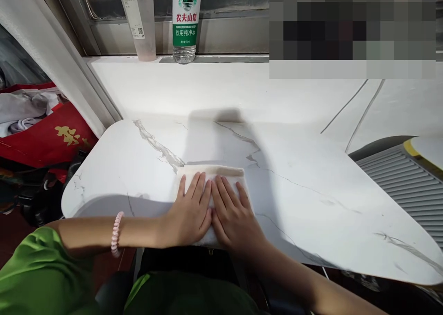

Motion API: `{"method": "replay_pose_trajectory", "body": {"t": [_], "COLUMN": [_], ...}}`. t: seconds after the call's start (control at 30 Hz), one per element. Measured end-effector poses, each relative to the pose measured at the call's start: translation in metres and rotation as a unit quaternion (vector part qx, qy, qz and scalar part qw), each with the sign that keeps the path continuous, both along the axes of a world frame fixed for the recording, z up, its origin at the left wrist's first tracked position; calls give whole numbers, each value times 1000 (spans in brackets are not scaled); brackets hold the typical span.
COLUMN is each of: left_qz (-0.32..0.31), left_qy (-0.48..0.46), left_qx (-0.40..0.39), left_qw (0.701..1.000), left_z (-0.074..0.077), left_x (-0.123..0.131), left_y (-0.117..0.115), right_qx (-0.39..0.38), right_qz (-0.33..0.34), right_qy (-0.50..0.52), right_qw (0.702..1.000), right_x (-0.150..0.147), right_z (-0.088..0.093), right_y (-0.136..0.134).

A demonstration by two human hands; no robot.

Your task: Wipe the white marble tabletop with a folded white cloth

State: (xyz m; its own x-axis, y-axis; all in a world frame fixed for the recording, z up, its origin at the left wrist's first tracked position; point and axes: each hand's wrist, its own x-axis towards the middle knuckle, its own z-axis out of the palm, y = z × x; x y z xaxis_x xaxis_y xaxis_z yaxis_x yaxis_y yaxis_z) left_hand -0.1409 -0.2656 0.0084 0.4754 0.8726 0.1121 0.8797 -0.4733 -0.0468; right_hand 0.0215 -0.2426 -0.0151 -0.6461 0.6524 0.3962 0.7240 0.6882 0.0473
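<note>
A folded white cloth (214, 172) lies near the front edge of a white marble-patterned table (294, 167). My left hand (190, 211) rests flat on the cloth's left half, fingers stretched out and close together. My right hand (233, 213) lies flat beside it on the right half, the two hands touching along their inner edges. Both palms press down on the cloth; neither grips it. A pink coil band (116, 234) circles my left wrist. Most of the cloth is hidden under my hands.
A green-labelled water bottle (186, 21) and a clear tall tumbler (138, 19) stand on the window sill behind the table. A red bag with clothes (48, 135) sits at the left. A grey ribbed appliance (408, 185) is at the right.
</note>
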Motion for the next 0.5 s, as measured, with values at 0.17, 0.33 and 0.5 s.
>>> {"method": "replay_pose_trajectory", "body": {"t": [0.17,0.33,0.5], "left_qz": [22,42,82], "left_qy": [8,-1,2], "left_qx": [-41,-69,-84], "left_qw": [999,997,993], "left_z": [-2,-3,-3], "left_x": [-19,-48,-62], "left_y": [61,149,216], "right_qx": [-14,-51,-69], "right_qz": [-12,-25,-17], "right_qy": [-21,-22,1], "right_qw": [1000,998,997], "right_x": [-22,-55,-76], "right_z": [-5,-8,-12], "right_y": [63,149,220]}}
